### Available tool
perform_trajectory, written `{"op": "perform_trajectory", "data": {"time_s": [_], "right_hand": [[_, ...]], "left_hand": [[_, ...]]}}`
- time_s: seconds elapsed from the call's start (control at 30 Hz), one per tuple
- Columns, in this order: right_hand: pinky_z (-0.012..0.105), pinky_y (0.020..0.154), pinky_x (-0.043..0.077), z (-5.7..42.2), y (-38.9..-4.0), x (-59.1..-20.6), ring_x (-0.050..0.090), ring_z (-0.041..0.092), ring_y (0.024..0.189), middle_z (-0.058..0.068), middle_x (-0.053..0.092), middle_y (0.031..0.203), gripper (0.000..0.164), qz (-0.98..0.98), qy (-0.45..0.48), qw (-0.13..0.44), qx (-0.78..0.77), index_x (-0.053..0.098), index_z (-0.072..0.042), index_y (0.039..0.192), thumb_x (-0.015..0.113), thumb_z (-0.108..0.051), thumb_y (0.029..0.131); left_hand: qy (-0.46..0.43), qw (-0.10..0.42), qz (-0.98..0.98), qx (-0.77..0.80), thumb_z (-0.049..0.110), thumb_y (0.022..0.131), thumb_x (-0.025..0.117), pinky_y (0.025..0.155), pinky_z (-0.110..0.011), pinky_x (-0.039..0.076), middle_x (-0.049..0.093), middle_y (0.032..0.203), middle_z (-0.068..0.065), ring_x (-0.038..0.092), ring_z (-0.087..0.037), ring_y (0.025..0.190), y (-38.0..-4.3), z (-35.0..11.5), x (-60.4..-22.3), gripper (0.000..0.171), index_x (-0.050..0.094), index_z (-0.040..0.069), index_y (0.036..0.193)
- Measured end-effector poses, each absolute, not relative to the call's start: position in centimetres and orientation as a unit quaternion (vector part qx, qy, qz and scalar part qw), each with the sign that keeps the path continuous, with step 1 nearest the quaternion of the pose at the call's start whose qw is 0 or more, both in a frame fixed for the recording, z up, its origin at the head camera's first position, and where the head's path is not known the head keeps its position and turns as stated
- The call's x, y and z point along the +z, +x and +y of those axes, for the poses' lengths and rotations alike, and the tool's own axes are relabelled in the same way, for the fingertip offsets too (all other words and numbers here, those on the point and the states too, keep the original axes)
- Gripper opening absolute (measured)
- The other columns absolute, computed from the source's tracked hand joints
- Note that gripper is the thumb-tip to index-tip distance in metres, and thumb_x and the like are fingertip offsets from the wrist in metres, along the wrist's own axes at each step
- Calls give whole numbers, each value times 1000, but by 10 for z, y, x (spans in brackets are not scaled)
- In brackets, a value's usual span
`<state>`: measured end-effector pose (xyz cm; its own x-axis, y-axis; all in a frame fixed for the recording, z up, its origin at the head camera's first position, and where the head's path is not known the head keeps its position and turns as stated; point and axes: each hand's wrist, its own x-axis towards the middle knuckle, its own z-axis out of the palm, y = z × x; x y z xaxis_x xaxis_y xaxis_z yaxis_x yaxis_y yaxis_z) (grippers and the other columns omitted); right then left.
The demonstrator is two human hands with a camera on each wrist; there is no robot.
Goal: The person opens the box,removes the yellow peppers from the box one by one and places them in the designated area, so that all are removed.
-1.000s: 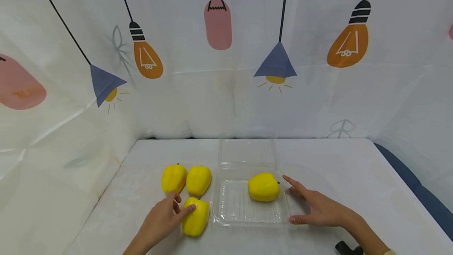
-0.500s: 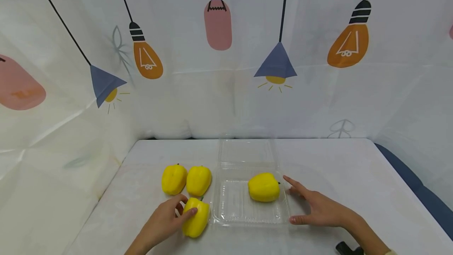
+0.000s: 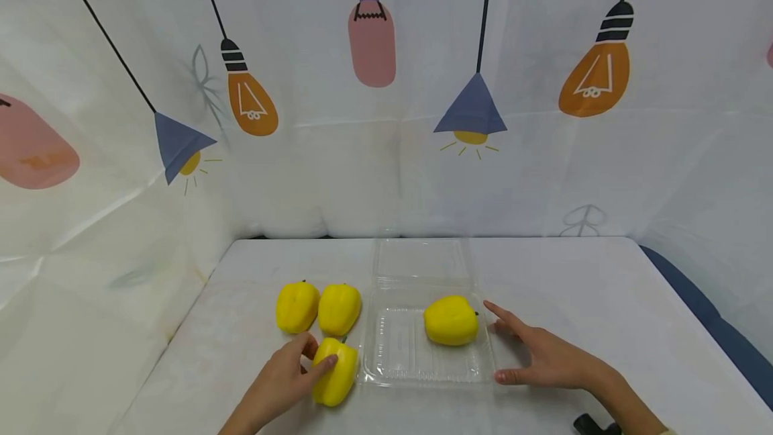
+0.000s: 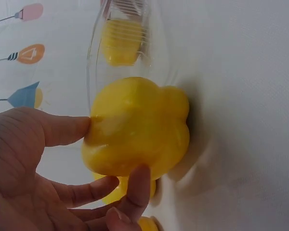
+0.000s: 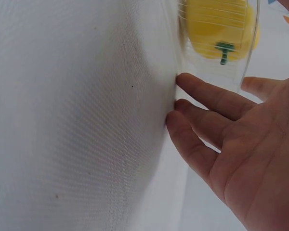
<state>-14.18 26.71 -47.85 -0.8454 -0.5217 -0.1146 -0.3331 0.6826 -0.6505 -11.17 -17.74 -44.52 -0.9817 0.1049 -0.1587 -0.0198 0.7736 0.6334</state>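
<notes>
My left hand (image 3: 281, 377) has its thumb on top of a yellow bell pepper (image 3: 337, 376), with fingers curled at its left side. In the left wrist view the thumb and fingers pinch this pepper (image 4: 135, 127) from two sides. It lies left of an open clear plastic clamshell box (image 3: 392, 374). Inside the box, toward the right, lies another yellow bell pepper (image 3: 450, 320), its green stem (image 5: 225, 50) visible in the right wrist view. At the box's right edge my right hand (image 3: 543, 356) is spread, holding nothing, its lower fingertips resting on the table.
Two more yellow bell peppers (image 3: 297, 307) stand side by side behind the left hand. The box's clear lid (image 3: 423, 260) lies folded back. A black object (image 3: 594, 425) sits by the right forearm. A lamp-patterned cloth (image 3: 338, 173) hangs behind the white table (image 3: 555, 274).
My left hand has drawn back from the rear peppers and closed its fingers around the front pepper, which shifted very slightly. The right hand has stayed put.
</notes>
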Motion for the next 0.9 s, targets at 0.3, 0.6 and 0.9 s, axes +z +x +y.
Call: {"op": "perform_trajectory", "data": {"time_s": [0.3, 0.6, 0.9], "right_hand": [[65, 95, 40, 267, -141, -477, 52, 39, 124, 18, 52, 140, 103, 904, -241, 146, -322, 7, -29, 159, 73, -53, 83], [67, 94, 40, 267, -142, -476, 52, 41, 124, 19, 52, 139, 104, 904, -244, 147, -320, 7, -28, 159, 74, -51, 84], [66, 94, 40, 267, -142, -475, 52, 39, 124, 18, 52, 139, 103, 903, -250, 140, -320, 6, -28, 159, 73, -51, 84]], "left_hand": [[-6, 154, 919, 363, 53, 90, 66, 68, -40, 51, 64, 98, -6, 59, -21, 82, -115, -180, -450, 51, 47, 8, 103], [-34, 166, 905, 391, 52, 89, 68, 68, -40, 52, 63, 97, -8, 59, -21, 81, -116, -183, -449, 53, 47, 6, 105], [-41, 162, 903, 395, 52, 89, 67, 69, -39, 54, 63, 96, -8, 59, -21, 80, -117, -185, -447, 55, 47, 5, 107]]}}
